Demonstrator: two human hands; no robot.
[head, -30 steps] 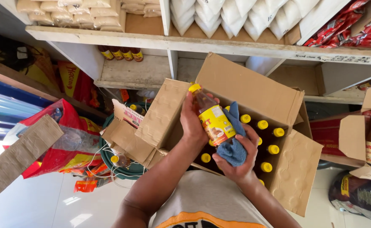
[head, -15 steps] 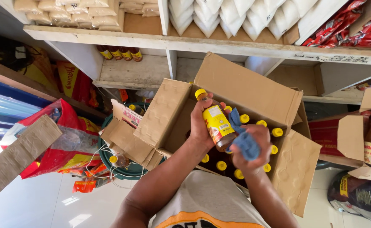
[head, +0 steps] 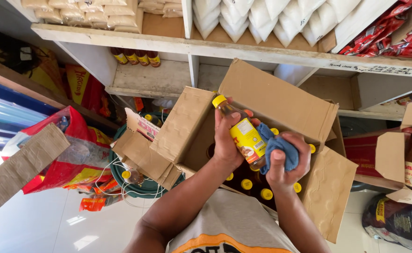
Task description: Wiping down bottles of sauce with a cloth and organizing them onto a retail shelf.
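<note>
An open cardboard box [head: 281,100], w/ yellow-capped bottles [head: 247,184] packed inside, is seen below a wooden shelf [head: 262,51]. Above the box, a bottle [head: 241,132] w/ yellow cap & label is gripped by the left hand [head: 227,140], tilted. Against the bottle's lower end, a blue cloth [head: 278,151] is clutched in the closed right hand [head: 285,161].

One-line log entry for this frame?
left hand: grips bottle | right hand: presses blue cloth on bottle | below: open carton of bottles
</note>
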